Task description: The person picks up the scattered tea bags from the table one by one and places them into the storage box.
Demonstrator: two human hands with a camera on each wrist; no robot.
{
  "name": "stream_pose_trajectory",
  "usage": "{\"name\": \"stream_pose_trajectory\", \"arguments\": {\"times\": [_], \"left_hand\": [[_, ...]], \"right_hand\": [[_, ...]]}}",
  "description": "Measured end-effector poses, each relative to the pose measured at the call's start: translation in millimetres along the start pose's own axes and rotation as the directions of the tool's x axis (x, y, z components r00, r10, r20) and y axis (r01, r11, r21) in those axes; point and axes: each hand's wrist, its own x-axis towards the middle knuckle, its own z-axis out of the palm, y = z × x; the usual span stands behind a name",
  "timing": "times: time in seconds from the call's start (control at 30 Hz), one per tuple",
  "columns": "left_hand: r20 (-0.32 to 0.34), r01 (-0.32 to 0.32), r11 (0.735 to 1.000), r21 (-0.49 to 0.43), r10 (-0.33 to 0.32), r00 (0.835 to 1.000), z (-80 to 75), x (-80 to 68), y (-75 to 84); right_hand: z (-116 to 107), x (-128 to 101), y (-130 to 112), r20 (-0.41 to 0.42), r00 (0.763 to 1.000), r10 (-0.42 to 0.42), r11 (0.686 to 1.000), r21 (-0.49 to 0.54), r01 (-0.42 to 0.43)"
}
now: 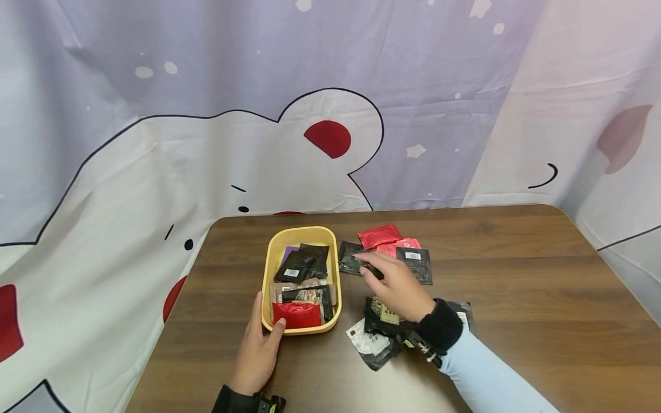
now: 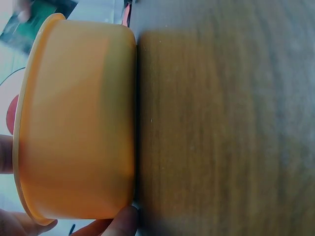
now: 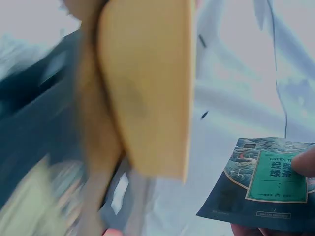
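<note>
A yellow plastic bin stands on the table with several sachets inside, among them a red one at the near end and black ones farther back. My left hand grips its near left corner, thumb on the near side and fingers along the left wall. In the left wrist view the bin's outer wall fills much of the picture. My right hand pinches a dark green tea sachet with a green label, thumb on top and fingers beneath, just right of the bin's rim.
Red sachets and a black sachet with a white barcode label lie beyond the right hand. More dark sachets lie under and beside the right wrist. A patterned curtain hangs behind the wooden table.
</note>
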Motion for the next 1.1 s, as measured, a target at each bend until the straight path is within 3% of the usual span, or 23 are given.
{"name": "stream_pose_trajectory", "arguments": {"times": [0.23,0.53,1.1], "left_hand": [[0.003,0.009,1.0,0.011,-0.009,1.0,-1.0,0.9,1.7],[0.017,-0.023,1.0,0.009,0.023,1.0,-1.4,1.7,-0.8],[0.001,-0.02,1.0,0.02,0.02,1.0,-2.3,-0.4,-1.8]], "right_hand": [[29,32,-35,0.046,0.994,-0.099,0.994,0.053,0.097],[60,64,-64,0.069,0.986,-0.15,0.983,0.116,0.142],[75,72,-65,0.1,0.983,-0.152,0.985,0.099,0.142]]}}
